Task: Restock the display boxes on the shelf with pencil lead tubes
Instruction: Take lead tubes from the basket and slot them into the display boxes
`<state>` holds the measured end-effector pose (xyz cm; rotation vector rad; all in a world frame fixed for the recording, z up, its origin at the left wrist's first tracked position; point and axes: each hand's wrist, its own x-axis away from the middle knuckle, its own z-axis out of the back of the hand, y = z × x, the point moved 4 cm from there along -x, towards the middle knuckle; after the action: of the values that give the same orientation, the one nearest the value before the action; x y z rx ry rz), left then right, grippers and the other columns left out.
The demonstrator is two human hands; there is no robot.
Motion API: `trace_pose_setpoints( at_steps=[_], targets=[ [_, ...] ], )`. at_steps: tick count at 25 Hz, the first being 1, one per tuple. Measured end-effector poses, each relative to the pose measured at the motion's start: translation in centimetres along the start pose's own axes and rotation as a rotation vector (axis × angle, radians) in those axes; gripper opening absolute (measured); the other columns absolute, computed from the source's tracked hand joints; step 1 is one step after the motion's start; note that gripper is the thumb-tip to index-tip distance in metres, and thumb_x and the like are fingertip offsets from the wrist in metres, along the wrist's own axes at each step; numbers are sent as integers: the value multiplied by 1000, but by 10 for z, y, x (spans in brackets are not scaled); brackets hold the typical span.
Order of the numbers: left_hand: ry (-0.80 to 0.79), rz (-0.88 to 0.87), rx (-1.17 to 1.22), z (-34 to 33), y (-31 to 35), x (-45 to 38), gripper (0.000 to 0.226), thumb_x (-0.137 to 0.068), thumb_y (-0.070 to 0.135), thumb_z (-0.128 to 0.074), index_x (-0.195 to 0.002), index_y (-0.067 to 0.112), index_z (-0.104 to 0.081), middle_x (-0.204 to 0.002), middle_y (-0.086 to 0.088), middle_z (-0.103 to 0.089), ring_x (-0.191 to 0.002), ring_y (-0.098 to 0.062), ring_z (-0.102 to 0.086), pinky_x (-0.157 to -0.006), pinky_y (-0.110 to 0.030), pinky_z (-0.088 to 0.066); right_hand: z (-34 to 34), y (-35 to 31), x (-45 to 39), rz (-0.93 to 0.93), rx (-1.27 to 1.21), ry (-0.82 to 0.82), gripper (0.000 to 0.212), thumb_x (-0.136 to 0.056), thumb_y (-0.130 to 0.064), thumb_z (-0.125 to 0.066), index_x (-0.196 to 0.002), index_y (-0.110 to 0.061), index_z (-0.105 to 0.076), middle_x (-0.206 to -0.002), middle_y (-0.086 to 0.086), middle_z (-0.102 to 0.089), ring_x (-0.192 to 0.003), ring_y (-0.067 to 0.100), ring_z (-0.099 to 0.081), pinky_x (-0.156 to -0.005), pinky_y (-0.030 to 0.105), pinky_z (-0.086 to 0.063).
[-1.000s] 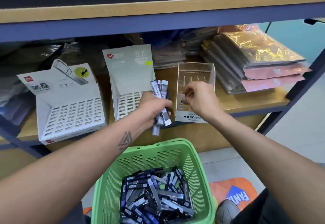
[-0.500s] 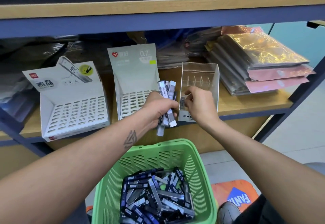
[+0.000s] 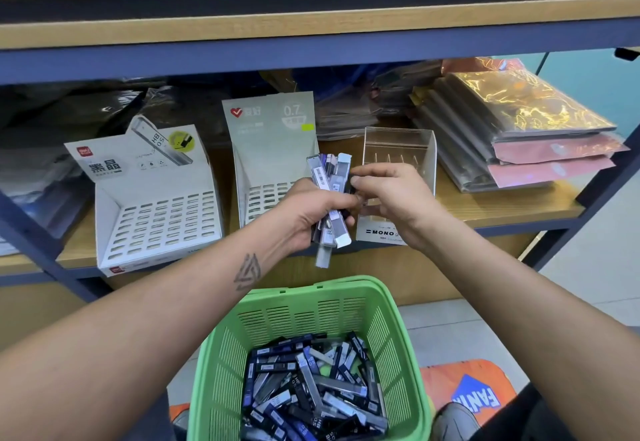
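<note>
Before the shelf, left hand (image 3: 311,212) grips tubes (image 3: 330,194) (right hand (image 3: 391,194) pinching).

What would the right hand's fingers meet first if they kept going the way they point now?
The right hand points left at the bundle of pencil lead tubes in the left hand; it would likely meet those first, seemingly already touching.

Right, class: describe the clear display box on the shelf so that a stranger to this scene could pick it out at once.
Start at the wooden shelf above the green basket. Three display boxes stand along its front edge, and the clear display box is the rightmost, behind the right hand. Unlike the two white cardboard boxes with slotted fronts, it is transparent plastic with MONO printed low on its front.
</note>
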<state>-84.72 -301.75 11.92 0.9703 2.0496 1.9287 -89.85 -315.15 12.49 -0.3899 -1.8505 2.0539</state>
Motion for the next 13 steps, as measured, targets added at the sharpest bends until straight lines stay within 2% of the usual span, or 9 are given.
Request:
trace_pose_setpoints(
  at_steps=[2,5,7,10,13],
  targets=[
    [-18,-21,-29,1,-1,2,35,-78,-5,-79,-111,-6,-69,-79,-17,-69,-58,-24,-62,-53,-28,-53,1,2,2,-39,-39,-27,18,-85,-8,-78,-102,-6,-73,-92,8,-73,-76,18,-69,-67,30,-57],
    [-50,-7,-33,2,-3,5,32,-81,-1,-77,-111,-8,-67,-85,-21,-70,-61,-26,-66,-54,-28,-54,10,6,3,-68,-158,6,15,-82,-2,-80,-89,-1,-68,-82,14,-69,-74,25,-68,-74,37,-62],
    [-42,-7,-25,5,-2,5,20,-84,-2,-73,-103,-6,-67,-92,-25,-72,-61,-25,-68,-52,-27,-53,18,5,3,-91,-237,35,14,-83,3,-77,-87,0,-64,-80,16,-67,-66,23,-66,-68,29,-61],
    [1,-16,8,12,-2,1,12,-85,-7,-66,-96,-4,-65,-91,-28,-71,-58,-23,-65,-49,-24,-51,22,5,5,-124,-325,-9,8,-88,10,-68,-94,6,-64,-87,22,-69,-67,22,-73,-67,25,-62],
    [4,15,45,16,-3,-2,8,-85,-5,-66,-93,-3,-66,-90,-25,-71,-59,-21,-65,-49,-24,-51,23,6,5,-127,-327,-52,17,-90,14,-62,-107,11,-64,-97,29,-70,-78,27,-76,-73,28,-63]
  ],
)
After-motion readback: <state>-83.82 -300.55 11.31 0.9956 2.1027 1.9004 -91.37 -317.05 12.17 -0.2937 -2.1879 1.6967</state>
